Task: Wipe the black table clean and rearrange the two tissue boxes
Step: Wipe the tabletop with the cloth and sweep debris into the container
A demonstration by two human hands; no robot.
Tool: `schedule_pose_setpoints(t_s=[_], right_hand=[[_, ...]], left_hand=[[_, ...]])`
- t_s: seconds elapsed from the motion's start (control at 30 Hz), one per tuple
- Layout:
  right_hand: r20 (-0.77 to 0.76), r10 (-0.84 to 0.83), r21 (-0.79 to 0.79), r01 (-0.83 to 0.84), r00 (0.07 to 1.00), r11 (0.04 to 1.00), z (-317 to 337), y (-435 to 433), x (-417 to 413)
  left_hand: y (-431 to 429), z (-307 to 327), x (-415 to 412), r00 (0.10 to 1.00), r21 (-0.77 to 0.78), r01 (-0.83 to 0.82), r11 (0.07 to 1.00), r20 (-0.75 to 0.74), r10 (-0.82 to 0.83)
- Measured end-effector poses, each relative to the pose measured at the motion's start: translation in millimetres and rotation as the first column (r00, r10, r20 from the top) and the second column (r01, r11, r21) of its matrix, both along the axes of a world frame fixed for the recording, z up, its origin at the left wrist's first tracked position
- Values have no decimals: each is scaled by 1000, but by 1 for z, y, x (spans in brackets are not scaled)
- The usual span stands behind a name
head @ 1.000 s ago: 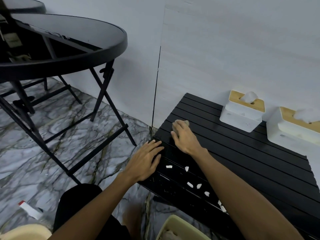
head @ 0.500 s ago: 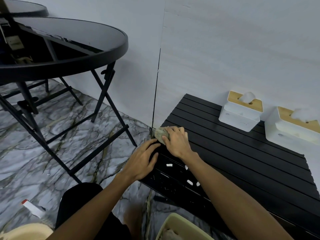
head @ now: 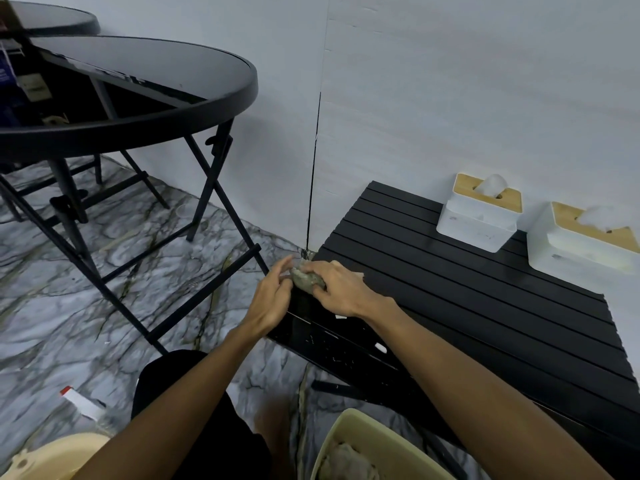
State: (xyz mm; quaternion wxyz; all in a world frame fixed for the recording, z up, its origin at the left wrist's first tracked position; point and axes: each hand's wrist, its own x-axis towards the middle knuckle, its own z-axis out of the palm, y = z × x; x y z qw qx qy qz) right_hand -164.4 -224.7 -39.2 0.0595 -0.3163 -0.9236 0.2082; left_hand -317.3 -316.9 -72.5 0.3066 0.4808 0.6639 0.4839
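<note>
The low black slatted table stands against the wall on the right. Two white tissue boxes with wooden lids sit at its far edge, one left of the other, which is cut by the frame's right edge. My right hand grips a crumpled grey-green cloth at the table's left edge. My left hand is cupped just off that edge, its fingers touching the cloth. A few white scraps lie on the near slats.
A round black glass-topped folding table stands to the left on the marble floor. A pale green bin with crumpled material sits below the low table's near edge. A cream basin and a white tube lie at the lower left.
My right hand has swept the cloth from the slats leftward to the table's edge. My left hand lifted off the table corner and cupped beside the cloth. Fewer scraps are in sight.
</note>
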Motion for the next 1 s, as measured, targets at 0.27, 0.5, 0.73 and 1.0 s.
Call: schedule_pose_setpoints(t_s=[0.27, 0.5, 0.73, 1.0], right_hand=[[11, 117, 12, -117, 993, 993, 4, -27, 5], [23, 225, 54, -226, 974, 973, 4, -48, 16], [-19, 44, 216, -39, 999, 976, -13, -66, 18], [18, 274, 153, -273, 962, 950, -10, -63, 24]], left_hand=[[-3, 5, -10, 994, -61, 94, 994, -46, -97], [-8, 9, -10, 945, -76, 158, 984, -276, -173], [-10, -2, -19, 981, -153, 173, 973, -65, -185], [-12, 3, -17, 976, -176, 215, 961, 56, -209]])
